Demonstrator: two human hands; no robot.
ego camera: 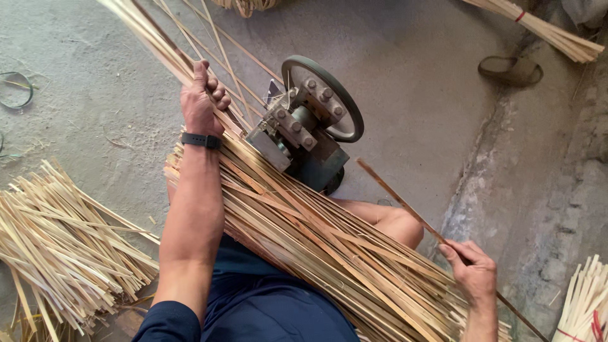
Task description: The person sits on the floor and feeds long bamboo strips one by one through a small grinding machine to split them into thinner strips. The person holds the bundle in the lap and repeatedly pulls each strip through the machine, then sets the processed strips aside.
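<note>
Pinching a single bamboo strip (405,206) in the right hand (474,271), left hand (201,100) fingers curled round strips beside the wheeled splitter (310,123), the lap bundle (316,244) looks liable to slide and snag.

Pale tan bamboo strips (329,253), a grey-green machine (310,126), black wristband (201,140), navy clothing (266,304), grey floor (411,57).

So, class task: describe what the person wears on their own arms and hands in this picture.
Both hands are bare, with no gloves. The left hand has a black band like a watch strap at the wrist, and a dark blue sleeve covers the upper arm only. The right hand and its forearm show no band, ring or sleeve.
</note>
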